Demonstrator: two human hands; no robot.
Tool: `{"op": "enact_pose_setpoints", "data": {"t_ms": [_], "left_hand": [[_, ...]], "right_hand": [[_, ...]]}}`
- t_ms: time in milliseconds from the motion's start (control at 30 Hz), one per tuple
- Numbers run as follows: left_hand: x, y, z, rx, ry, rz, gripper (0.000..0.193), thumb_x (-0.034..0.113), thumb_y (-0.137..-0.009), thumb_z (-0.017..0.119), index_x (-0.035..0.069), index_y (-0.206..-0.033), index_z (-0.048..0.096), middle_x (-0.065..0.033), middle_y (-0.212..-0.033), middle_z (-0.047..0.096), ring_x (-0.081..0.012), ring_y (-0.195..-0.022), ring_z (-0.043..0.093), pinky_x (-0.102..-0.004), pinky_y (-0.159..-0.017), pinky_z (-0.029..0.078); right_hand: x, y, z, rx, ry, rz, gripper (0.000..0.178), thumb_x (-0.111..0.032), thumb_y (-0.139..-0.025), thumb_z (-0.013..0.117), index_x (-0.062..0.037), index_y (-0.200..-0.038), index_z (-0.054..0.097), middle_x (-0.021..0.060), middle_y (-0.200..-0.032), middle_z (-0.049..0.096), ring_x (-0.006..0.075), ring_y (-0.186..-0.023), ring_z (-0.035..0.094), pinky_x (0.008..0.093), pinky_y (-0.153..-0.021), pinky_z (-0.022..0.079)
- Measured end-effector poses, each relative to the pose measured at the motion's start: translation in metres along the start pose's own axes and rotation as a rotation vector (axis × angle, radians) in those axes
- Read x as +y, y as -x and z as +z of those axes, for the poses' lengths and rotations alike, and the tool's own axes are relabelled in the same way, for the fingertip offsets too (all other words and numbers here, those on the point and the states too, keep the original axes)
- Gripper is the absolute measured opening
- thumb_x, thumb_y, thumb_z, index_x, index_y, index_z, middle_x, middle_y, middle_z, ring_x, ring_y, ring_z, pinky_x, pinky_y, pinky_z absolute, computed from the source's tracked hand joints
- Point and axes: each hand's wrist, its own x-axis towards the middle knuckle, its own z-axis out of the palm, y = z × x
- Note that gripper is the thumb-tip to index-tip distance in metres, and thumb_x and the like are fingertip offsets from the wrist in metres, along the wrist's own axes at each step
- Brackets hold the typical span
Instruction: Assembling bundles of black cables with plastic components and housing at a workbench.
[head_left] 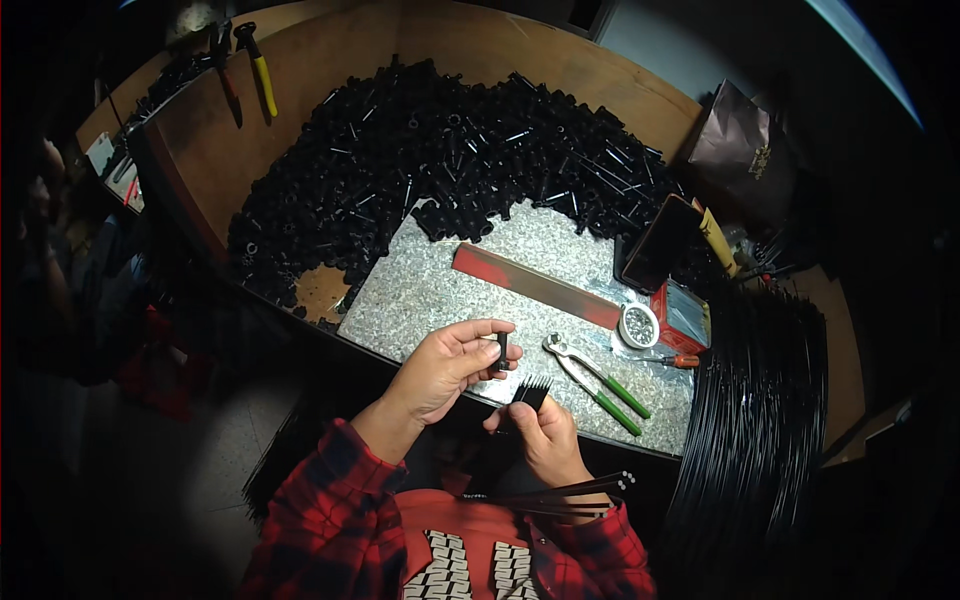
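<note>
My left hand (437,368) pinches a short black tube-like piece (502,352) between thumb and fingers, held upright over the near edge of a speckled stone slab (405,275). Just below and to the right, my right hand (548,442) is closed around a bundle of thin black rods (531,392). Their narrow tips fan upward, close to the black piece but apart from it. More rod ends with pale round tips show by my right wrist. Green-handled nippers (590,378) lie on the slab to the right of my hands.
A big heap of black tubular parts (440,140) covers the wooden-walled bench. On the slab lie a reddish bar (535,286), a round white dish (638,325) of small bits and an orange-handled screwdriver (682,361). Long black rods (755,400) hang over the right edge.
</note>
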Motion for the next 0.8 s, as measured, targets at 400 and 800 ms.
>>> {"op": "enact_pose_setpoints", "data": {"t_ms": [400, 800], "left_hand": [[0.0, -0.004, 0.006, -0.018, 0.086, -0.046, 0.033, 0.004, -0.091, 0.055, 0.0, -0.123, 0.052, -0.0096, -0.098, 0.064, -0.0141, -0.09, 0.063, -0.0253, -0.078, 0.053], [-0.004, -0.009, -0.003, -0.013, 0.07, -0.025, 0.03, 0.005, -0.091, 0.057, 0.0, -0.12, 0.055, -0.0118, -0.102, 0.064, -0.0141, -0.093, 0.063, -0.0262, -0.081, 0.053]], "right_hand": [[0.003, -0.006, 0.002, 0.024, -0.085, 0.001, 0.024, -0.019, -0.098, 0.045, -0.0005, -0.097, 0.061, 0.0051, -0.083, 0.067, 0.0106, -0.075, 0.061, 0.0248, -0.069, 0.048], [0.009, -0.012, 0.0, -0.018, -0.03, -0.026, 0.027, -0.022, -0.099, 0.045, 0.0009, -0.106, 0.056, 0.0077, -0.084, 0.066, 0.0111, -0.076, 0.061, 0.0241, -0.071, 0.048]]}}
